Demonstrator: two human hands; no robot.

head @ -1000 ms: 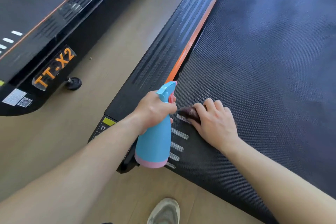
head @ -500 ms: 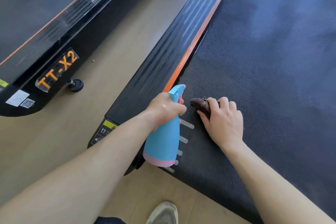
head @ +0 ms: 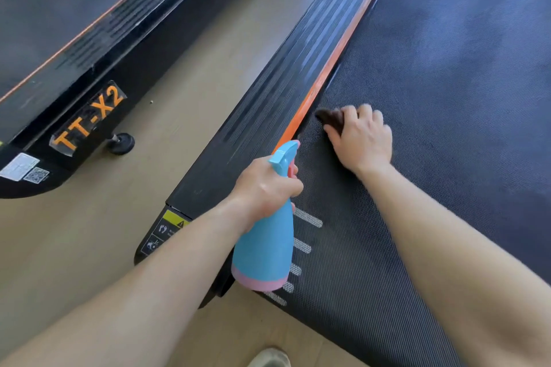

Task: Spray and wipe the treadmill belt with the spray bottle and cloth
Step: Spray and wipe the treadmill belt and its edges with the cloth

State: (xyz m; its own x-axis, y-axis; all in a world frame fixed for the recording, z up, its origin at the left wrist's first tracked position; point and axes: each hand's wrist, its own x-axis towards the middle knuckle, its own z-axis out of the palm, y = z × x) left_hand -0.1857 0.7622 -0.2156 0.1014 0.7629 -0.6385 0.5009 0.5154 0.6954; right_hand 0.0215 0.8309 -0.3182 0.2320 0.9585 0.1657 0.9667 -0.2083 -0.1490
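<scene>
The black textured treadmill belt (head: 447, 98) fills the right of the view. My right hand (head: 362, 140) presses a dark brown cloth (head: 329, 118) flat on the belt, close to the orange strip (head: 328, 74) along its left edge. Most of the cloth is hidden under my fingers. My left hand (head: 265, 188) grips the neck of a light blue spray bottle (head: 264, 250) with a pink base and pink trigger. The bottle hangs upright above the belt's near left corner, its nozzle pointing up the belt.
A ribbed black side rail (head: 268, 92) runs left of the orange strip. A second treadmill (head: 74, 62) marked TT-X2 stands at the left, with a strip of beige floor (head: 185, 74) between. White dashes (head: 307, 222) mark the belt near the bottle. My shoe (head: 269, 357) shows at the bottom.
My right hand has slid the cloth forward along the belt's left edge, away from me. The left hand with the bottle has stayed in about the same place.
</scene>
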